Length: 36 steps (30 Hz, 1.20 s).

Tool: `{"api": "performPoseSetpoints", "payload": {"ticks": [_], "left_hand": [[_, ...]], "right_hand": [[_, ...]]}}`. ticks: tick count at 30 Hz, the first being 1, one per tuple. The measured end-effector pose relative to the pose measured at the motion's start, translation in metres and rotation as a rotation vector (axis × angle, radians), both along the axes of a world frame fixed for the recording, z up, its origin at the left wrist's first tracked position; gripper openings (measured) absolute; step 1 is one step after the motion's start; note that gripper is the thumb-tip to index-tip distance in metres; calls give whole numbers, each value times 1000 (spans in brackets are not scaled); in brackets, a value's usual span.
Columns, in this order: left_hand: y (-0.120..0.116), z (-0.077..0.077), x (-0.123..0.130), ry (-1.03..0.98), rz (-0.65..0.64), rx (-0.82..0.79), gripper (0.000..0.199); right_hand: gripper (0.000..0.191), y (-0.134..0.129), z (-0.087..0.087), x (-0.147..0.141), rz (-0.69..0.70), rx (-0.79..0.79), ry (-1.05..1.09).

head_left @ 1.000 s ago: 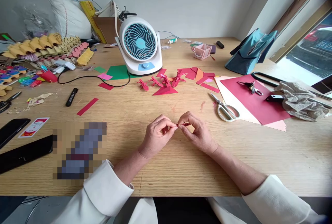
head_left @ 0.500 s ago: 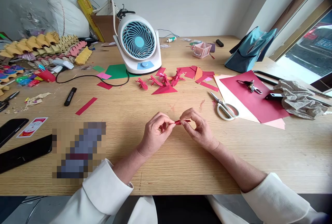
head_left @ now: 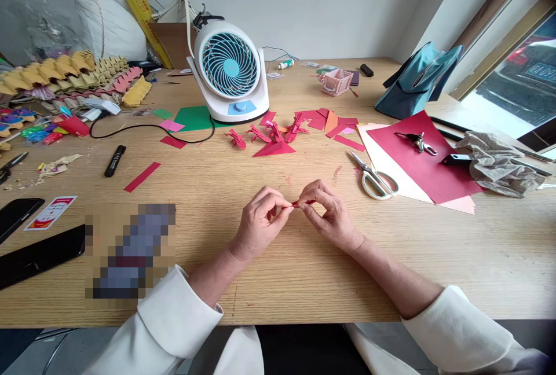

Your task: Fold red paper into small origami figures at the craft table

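Observation:
A small folded piece of red paper is pinched between my two hands above the table. My left hand grips its left end between thumb and fingertips. From the other side, my right hand pinches it with thumb and index finger, covering most of it. Beyond my hands stand several red folded paper figures, with a red paper triangle in front. White-handled scissors lie to the right of my right hand.
A white and blue fan stands at the back. Red sheets with keys lie on the right, near a teal bag. On the left are a black marker, a red paper strip and phones.
My right hand's fingers have shifted slightly left along the red paper, closer to my left hand. My left hand keeps its pinch. The whole view has moved a little.

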<state>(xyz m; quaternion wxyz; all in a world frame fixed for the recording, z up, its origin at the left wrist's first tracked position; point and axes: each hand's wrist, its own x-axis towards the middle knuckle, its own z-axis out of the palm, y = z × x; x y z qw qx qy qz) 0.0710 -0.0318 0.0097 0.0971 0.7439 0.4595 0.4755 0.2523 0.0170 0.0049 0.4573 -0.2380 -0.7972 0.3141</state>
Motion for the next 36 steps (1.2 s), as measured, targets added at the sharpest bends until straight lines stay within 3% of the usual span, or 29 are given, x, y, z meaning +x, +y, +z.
{"api": "performPoseSetpoints", "payload": {"ticks": [4,7,11,15,18,20,24,28,31,36], "left_hand": [[1,1,-5,60,57,91,8],[2,2,-11,182,129,209,8],[1,1,-15,363,135,326,10],[-1,-2,-12,450,65,358,14],[-2,-3,-8,395,43,284,10],[-2,-3,-5,232,72,163,19],[4,-4,-3,-270,73,-256,36],[11,-11,-5,-483,-82,-640,33],[13,-17,-5,-518,-123,-740,29],[11,-15,-1,-468,-99,-721,27]], "right_hand": [[11,3,-3,2,-97,-76,48],[26,6,-6,4,-224,-315,122],[50,6,-3,3,-106,-708,23],[48,4,-3,-1,-23,-831,83],[46,5,-6,-1,-25,-809,118],[46,7,-9,0,-47,-729,132],[44,10,-11,2,-73,-525,92],[40,9,-8,3,-85,-379,29],[40,6,-5,2,-90,-340,-4],[38,4,-9,-4,-30,-416,-23]]}}
